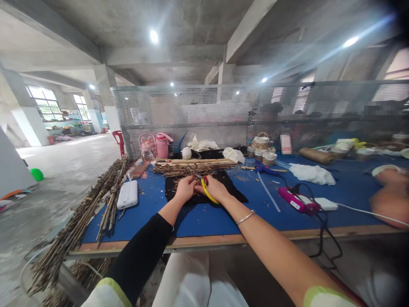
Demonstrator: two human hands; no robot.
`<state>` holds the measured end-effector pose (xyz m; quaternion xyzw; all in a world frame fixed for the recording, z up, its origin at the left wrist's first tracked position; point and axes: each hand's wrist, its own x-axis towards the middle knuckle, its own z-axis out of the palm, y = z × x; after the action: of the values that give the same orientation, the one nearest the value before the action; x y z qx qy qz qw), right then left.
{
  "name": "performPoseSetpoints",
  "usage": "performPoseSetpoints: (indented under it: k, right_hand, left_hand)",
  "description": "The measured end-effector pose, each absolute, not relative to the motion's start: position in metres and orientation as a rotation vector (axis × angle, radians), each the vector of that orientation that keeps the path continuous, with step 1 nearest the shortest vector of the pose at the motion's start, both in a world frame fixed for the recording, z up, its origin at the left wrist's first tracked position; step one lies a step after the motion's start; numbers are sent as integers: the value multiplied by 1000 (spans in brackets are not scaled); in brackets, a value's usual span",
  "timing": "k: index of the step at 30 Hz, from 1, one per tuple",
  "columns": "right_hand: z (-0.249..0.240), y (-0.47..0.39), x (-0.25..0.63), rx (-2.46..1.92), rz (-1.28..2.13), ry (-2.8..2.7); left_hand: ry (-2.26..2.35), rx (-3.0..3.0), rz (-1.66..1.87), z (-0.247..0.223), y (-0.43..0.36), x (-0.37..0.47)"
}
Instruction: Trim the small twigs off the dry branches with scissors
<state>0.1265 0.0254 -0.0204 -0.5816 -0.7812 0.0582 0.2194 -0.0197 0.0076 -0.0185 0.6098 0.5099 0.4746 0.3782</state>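
Observation:
My right hand (215, 189) is closed around yellow-handled shears (209, 195), whose metal blades point up and left past my left hand. Close beside it, my left hand (185, 189) has its fingers curled together; whatever is between them is too small to make out. Both hands are over a black cloth (234, 187) scattered with dry plant bits. Just beyond the cloth lies a pile of dry brown twigs (191, 169), with paler sticks (204, 161) along its back.
Long bundles of dried stems (79, 213) lean over the table's left end, near a white power bank (128, 195). To the right are a blue glue gun (268, 169), a purple power strip (297, 200) with cables, and another person's blurred arm (391, 196). Perforated metal mesh (191, 106) stands behind.

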Motion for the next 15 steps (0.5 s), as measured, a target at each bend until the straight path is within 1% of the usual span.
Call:
performPoseSetpoints:
  k: [6,15]
  right_hand:
    - [-18,23,125,-1603,154,-2159]
    - [-17,23,123,-1701,110,-2153]
  left_hand:
    - [1284,1545,1207,-26,13,-20]
    - [1307,1549,1216,-23,12,-22]
